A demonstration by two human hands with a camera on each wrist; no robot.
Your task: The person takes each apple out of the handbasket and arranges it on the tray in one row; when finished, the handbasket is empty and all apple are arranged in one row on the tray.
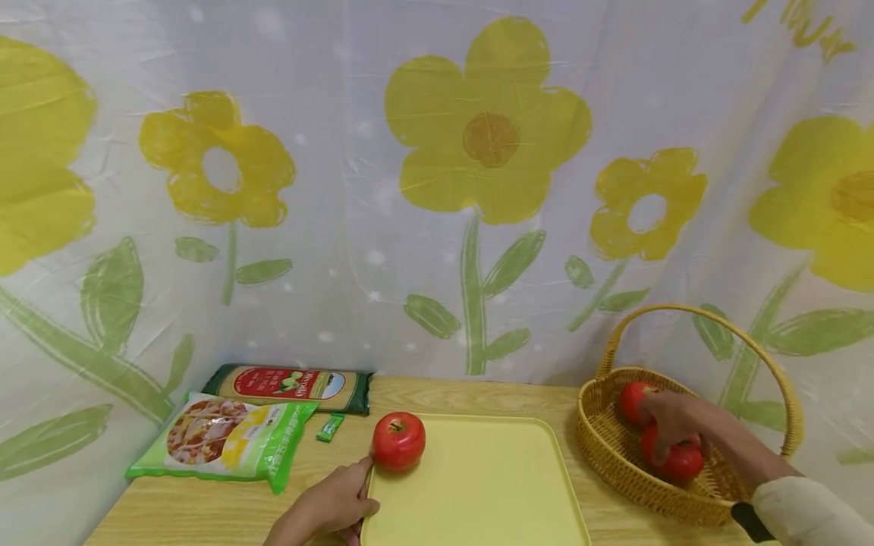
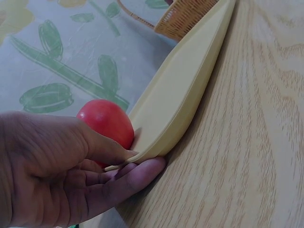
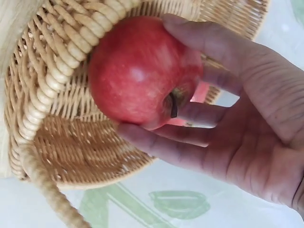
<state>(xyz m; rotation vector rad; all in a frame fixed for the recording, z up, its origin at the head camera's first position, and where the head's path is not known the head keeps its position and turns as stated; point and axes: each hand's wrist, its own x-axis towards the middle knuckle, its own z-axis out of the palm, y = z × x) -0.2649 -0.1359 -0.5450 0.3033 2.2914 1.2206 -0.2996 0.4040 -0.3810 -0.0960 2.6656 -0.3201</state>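
R hand [image 1: 672,417], fingers curled round 1st apple [image 1: 684,464] in wicker bskt [image 1: 635,485], approx. 3 o'clock; 2nd apple [image 1: 633,400] lay at its 11 o'clock. L hand [image 1: 333,502] pinched rim of yellow tray [image 1: 478,485] at 9 o'clock; 3rd apple [image 1: 399,443] sat on tray, approx. 10 o'clock.

Hand [image 2: 57,152] pinching tray [image 2: 173,90], red apple [image 2: 107,121], basket [image 2: 186,19]

one apple [image 1: 399,441] on one tray [image 1: 478,485], two apples [image 1: 685,464] in one basket [image 1: 617,472] with one handle [image 1: 710,314]: three apples altogether. two big packs [image 1: 221,436] and one small packet [image 1: 331,427]. one left hand [image 1: 334,500] and one right hand [image 1: 676,425]. one sleeve [image 1: 812,509]. one table [image 1: 205,516]. one curtain [image 1: 355,227], bearing five yellow flowers [image 1: 492,140] in the head view, two with white centres, two with orange.
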